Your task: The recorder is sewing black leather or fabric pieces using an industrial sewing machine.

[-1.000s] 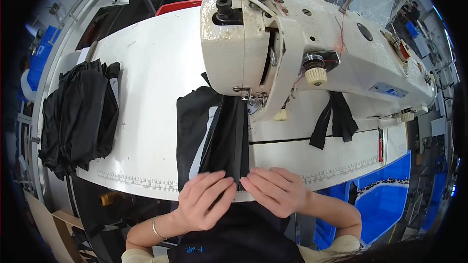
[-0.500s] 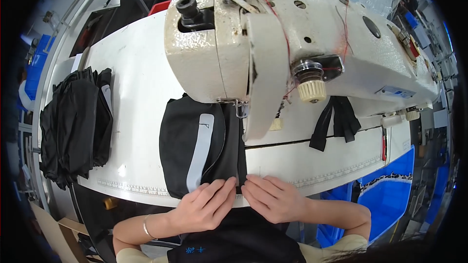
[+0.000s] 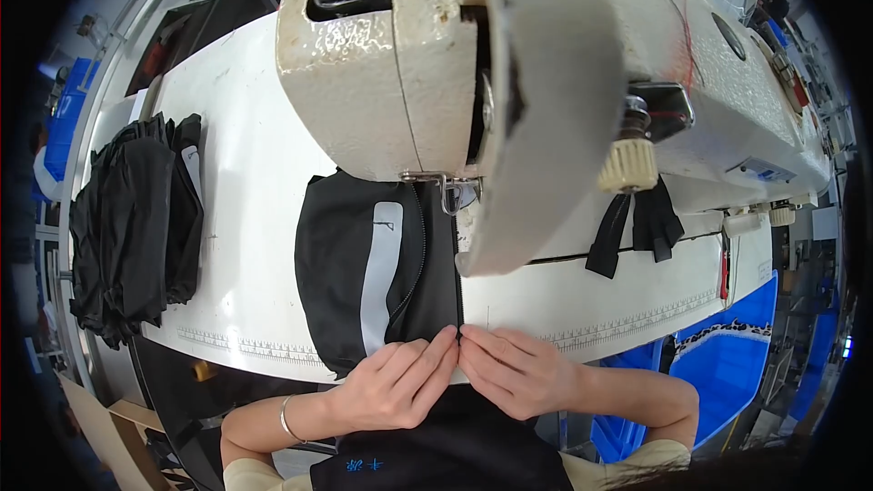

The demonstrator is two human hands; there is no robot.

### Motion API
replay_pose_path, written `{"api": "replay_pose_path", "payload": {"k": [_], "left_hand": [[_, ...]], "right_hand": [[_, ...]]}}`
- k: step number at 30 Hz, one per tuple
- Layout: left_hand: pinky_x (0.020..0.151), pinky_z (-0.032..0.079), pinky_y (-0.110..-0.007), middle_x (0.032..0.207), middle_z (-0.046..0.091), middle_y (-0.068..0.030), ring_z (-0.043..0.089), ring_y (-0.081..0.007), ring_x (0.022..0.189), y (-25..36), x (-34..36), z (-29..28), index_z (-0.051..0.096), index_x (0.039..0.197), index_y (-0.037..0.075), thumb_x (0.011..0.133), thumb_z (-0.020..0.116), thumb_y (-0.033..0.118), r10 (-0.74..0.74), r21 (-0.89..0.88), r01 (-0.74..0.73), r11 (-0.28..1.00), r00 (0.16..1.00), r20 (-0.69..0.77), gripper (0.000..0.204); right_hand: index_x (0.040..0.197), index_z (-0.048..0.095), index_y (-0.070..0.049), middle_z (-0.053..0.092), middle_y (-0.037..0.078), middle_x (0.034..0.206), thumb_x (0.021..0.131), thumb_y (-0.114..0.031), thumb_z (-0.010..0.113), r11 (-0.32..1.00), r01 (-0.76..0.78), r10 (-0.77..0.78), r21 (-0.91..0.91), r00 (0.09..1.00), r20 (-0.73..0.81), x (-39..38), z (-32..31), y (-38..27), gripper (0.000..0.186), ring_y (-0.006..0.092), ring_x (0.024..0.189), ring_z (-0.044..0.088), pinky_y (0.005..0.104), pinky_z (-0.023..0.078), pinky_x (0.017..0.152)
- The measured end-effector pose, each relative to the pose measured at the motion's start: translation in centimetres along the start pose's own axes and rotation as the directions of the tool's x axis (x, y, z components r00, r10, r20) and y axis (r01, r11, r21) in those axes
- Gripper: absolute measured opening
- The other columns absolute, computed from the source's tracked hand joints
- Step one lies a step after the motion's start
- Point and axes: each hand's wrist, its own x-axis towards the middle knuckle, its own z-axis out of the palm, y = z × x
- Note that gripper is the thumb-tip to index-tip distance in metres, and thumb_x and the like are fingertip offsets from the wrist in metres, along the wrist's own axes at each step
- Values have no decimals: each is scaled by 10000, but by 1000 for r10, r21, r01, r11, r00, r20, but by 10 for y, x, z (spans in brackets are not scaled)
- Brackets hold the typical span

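Note:
A black fabric piece (image 3: 332,255) with a pale grey strip (image 3: 380,264) and a curved zipper (image 3: 420,259) lies on the white table, its far end under the presser foot of the sewing machine (image 3: 359,91). At its near right corner, my left hand (image 3: 396,382) pinches the edge between thumb and fingers. Close against it, my right hand (image 3: 514,373) pinches the same edge from the right. The fingertips of both hands almost meet there. The machine's pale guard partly hides the needle area.
A stack of black fabric pieces (image 3: 132,227) sits at the table's left. Black straps (image 3: 657,218) lie under the machine arm at right. A printed ruler scale (image 3: 627,320) runs along the near table edge. A blue bin (image 3: 718,373) stands below right.
The view has shifted, so the machine looks larger and nearer. My hands have come closer together at the fabric's near corner, and its right edge now lies straighter and narrower.

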Motion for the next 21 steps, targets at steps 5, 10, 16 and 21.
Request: {"api": "replay_pose_path", "payload": {"k": [5,10,16,21], "left_hand": [[615,458,-228,1065,635,-181,566,-171,751,-1,0,-2,648,975,-78,697,593,76,-13,-34,13,999,1000,25,322],[608,476,-235,1101,620,-157,578,-168,757,-5,4,2,660,967,-49,658,619,50,-35,-100,41,994,998,60,327],[596,484,-249,1055,608,-198,558,-190,746,-47,17,5,627,959,-91,636,603,55,-76,-217,90,972,994,75,355],[655,513,-332,980,620,-160,604,-242,815,-74,43,11,648,964,-44,679,623,58,-84,-214,83,973,996,4,304]], "right_hand": [[866,643,51,615,144,992,737,-101,600,1000,22,-22,-14,1000,19,1,-3,0,204,286,999,597,340,505,826],[901,642,52,600,167,1046,698,-131,580,991,90,-71,-101,981,179,-5,-4,1,281,315,1042,577,379,483,923],[803,618,7,595,124,956,670,-127,563,999,-13,10,50,998,66,16,13,37,196,278,1010,583,424,464,947],[761,627,-39,612,112,856,688,-69,541,982,-145,150,-120,988,29,25,22,62,117,240,860,591,415,474,772]]}}
